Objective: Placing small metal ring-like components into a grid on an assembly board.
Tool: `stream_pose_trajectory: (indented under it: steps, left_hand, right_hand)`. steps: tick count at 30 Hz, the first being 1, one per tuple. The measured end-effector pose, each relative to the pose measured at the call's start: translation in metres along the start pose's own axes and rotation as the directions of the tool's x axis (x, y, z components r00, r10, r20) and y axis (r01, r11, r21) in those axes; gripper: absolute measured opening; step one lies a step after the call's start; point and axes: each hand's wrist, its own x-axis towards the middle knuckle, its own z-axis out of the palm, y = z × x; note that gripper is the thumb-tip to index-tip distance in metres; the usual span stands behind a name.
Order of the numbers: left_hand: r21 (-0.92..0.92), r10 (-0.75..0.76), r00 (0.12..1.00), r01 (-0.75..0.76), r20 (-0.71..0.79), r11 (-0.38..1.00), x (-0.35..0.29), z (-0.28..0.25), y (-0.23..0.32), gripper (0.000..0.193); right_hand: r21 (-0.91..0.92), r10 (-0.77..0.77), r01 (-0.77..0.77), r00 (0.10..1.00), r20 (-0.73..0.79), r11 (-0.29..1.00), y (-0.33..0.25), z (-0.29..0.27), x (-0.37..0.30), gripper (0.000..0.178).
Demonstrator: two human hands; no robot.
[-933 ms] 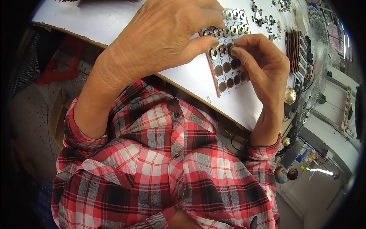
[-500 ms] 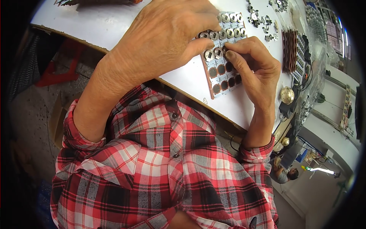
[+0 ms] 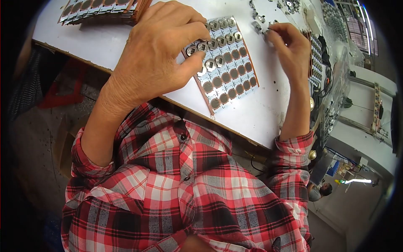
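Note:
A panel of light-blue circuit boards (image 3: 228, 86) with brown edges lies on the white table. Silver metal holders (image 3: 221, 41) with dark square openings sit on its far rows and partly along the middle row. The nearer rows show bare dark round pads (image 3: 226, 77). My left hand (image 3: 161, 56) rests over the panel's left side, its thumb and bent fingers apart among the holders, covering some. At the loose silver metal parts (image 3: 260, 19) right of the panel, my right hand (image 3: 291, 48) has its thumb and forefinger pinched; what is between the tips is too small to tell.
A stack of similar panels (image 3: 100, 10) stands at the far left. Another stack of panels (image 3: 315, 63) is beyond my right hand, beside cables and clear plastic. The table's wooden front edge (image 3: 235, 131) runs before me. A person (image 3: 321, 191) is in the background at right.
My right hand has left the panel and moved right to the loose metal parts. My left hand and the panel appear further left in view. The left stack now shows more.

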Motion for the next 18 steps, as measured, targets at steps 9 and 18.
stream_pose_trajectory:
  steps: [9,18]
  left_hand:
    - [-0.101,-0.061,0.997,0.065,0.043,0.993,-0.002,-0.007,-0.001,0.026]
    - [-0.022,0.012,1.0,-0.012,-0.025,1.0,-0.005,0.002,-0.01,0.027]
  right_hand:
    - [0.205,0.125,-0.111,0.991,-0.055,0.972,-0.018,-0.028,-0.032,0.02]
    - [0.007,0.164,-0.163,0.984,-0.067,0.987,-0.006,-0.012,-0.041,0.013]
